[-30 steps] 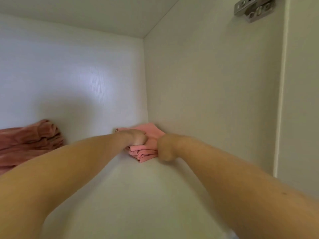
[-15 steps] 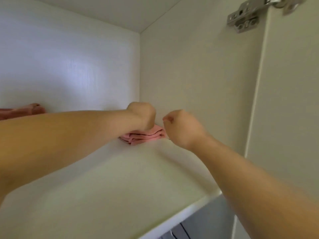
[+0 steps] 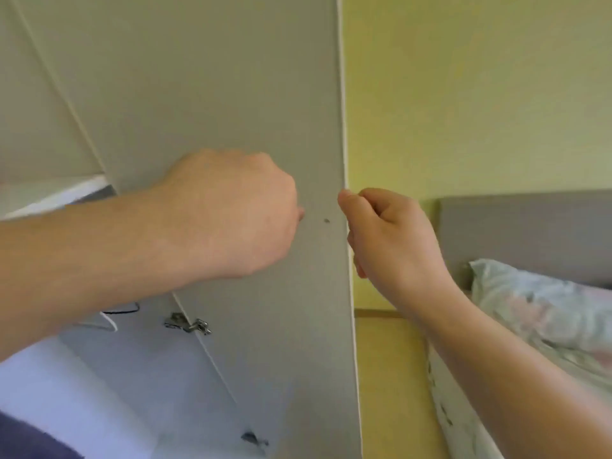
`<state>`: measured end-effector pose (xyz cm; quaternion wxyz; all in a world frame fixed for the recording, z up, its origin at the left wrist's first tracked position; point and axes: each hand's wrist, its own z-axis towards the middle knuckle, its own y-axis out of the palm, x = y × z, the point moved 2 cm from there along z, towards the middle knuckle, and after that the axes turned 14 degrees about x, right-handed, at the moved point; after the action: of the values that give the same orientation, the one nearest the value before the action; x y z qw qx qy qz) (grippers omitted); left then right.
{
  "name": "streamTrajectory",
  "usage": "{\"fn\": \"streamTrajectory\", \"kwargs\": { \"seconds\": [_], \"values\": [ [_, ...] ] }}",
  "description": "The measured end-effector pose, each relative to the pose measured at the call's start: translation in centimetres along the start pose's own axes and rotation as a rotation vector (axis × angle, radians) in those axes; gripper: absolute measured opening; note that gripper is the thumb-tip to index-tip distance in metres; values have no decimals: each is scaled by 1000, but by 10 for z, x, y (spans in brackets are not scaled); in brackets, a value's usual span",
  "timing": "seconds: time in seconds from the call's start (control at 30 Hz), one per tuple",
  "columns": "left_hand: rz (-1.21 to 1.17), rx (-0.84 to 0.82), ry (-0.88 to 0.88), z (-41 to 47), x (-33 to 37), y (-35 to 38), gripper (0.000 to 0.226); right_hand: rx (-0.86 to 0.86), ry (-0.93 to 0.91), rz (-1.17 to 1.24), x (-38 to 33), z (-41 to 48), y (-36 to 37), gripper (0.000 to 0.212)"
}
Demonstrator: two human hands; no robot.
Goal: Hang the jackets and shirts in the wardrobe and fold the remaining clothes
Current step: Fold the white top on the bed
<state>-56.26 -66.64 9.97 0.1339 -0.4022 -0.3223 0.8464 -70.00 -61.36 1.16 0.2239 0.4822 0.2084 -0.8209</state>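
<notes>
The wardrobe's open door (image 3: pixel 231 94) fills the middle of the view, with its white edge running down the centre. My left hand (image 3: pixel 238 213) is in front of the door's inner face, fingers curled, with nothing in it. My right hand (image 3: pixel 387 233) is beside the door's edge, also curled and holding nothing that I can see. The front edge of the wardrobe shelf (image 3: pixel 56 197) shows at the left. The folded pink clothes are out of view. A white hanger with a black hook (image 3: pixel 109 321) hangs low left, with pale lilac fabric (image 3: pixel 49 385) below it.
A metal hinge (image 3: pixel 188 323) sits on the door below my left forearm. At the right stands a bed with a grey headboard (image 3: pixel 530 233) and a patterned pillow (image 3: pixel 536 303). A strip of wooden floor (image 3: pixel 387 376) lies between door and bed. Dark blue cloth (image 3: pixel 29 438) is at the bottom left.
Both hands have let go of the folded pink clothes and drawn back out of the shelf. The view has swung right and down, to the door and the bed.
</notes>
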Motion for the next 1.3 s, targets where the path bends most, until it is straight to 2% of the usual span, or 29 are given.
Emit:
{"fn": "streamTrajectory", "kwargs": {
  "seconds": [0.1,0.17,0.27,0.37,0.57,0.67,0.77,0.87,0.93,1.03,1.17,1.23,1.3],
  "values": [
    [-405,85,105,3,119,-5,59,186,191,-94,67,-33,-107,43],
    [-734,70,116,-2,199,-10,60,297,319,-169,111,-62,-172,44],
    [-1174,-81,156,-11,325,-15,55,499,538,-223,173,-111,-258,37],
    [-1387,-285,295,-26,449,-20,60,695,711,-262,220,-165,-327,33],
    [-1190,-461,732,-70,625,1,55,941,1049,-390,306,-272,-413,40],
    [-1117,-545,839,-85,683,20,52,992,1192,-411,338,-312,-429,41],
    [-1000,-645,978,-104,746,40,47,1122,1377,-353,374,-355,-448,42],
    [-885,-764,1057,-114,803,63,39,1164,1546,-303,410,-390,-456,40],
    [-833,-887,1080,-116,839,75,31,1190,1647,-245,436,-406,-457,34],
    [-812,-1115,1000,-121,882,97,25,1174,1799,-154,476,-423,-459,24],
    [-774,-1264,884,-137,922,130,21,1180,1929,-83,527,-451,-469,24],
    [-742,-1311,859,-150,933,146,18,1294,1989,24,551,-471,-473,18],
    [-713,-1353,860,-160,936,159,17,1521,2005,243,571,-485,-474,6]
  ]
}}
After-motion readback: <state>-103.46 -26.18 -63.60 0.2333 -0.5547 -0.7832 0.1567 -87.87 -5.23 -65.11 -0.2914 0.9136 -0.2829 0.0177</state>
